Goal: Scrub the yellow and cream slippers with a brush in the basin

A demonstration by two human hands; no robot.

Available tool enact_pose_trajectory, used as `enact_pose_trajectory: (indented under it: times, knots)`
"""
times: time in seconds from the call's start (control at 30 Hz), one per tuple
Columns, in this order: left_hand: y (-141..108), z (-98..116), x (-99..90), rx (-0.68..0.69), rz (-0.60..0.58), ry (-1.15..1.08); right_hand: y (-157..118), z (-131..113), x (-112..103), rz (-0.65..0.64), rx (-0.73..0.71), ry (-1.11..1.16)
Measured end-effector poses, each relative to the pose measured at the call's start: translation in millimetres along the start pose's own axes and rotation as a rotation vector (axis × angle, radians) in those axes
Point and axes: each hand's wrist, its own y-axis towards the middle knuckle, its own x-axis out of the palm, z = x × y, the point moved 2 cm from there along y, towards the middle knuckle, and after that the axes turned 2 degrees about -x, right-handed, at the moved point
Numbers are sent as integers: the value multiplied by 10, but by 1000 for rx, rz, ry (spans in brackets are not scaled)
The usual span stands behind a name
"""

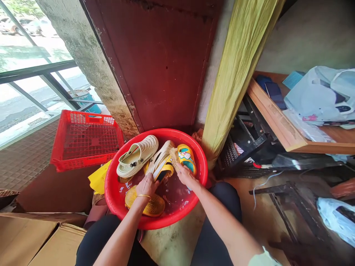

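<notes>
In the head view, a red basin of water stands between my knees with several shoes in it. My left hand is closed on the near end of a beige shoe, which is tilted up. My right hand grips a scrubbing brush with tan bristles, close to that shoe's right side. A cream clog lies at the basin's left. A yellow-and-teal clog sits at the right, just beyond my right hand. Below my left wrist, a yellow shoe lies sole up. Another yellow shoe shows beside the beige one.
A red plastic crate stands left of the basin, near cardboard boxes. Behind the basin is a dark red door, with a yellow-green curtain beside it. A wooden table at right carries plastic bags.
</notes>
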Motion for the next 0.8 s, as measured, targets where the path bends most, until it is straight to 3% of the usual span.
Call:
enact_pose_trajectory:
  times: [0.13,0.33,0.5,0.7,0.8]
  knots:
    - [-30,35,-4,67,90,-1,-73,-151,-137,-27,-69,-35]
    - [-27,76,84,177,294,-30,-372,-286,-187,-227,-240,-114]
    - [-1,115,175,236,294,-17,-259,-101,-212,-183,-151,-21]
    - [20,70,205,255,234,-37,-88,109,-290,-265,63,31]
    - [41,14,195,261,219,-75,-108,93,-351,-249,60,45]
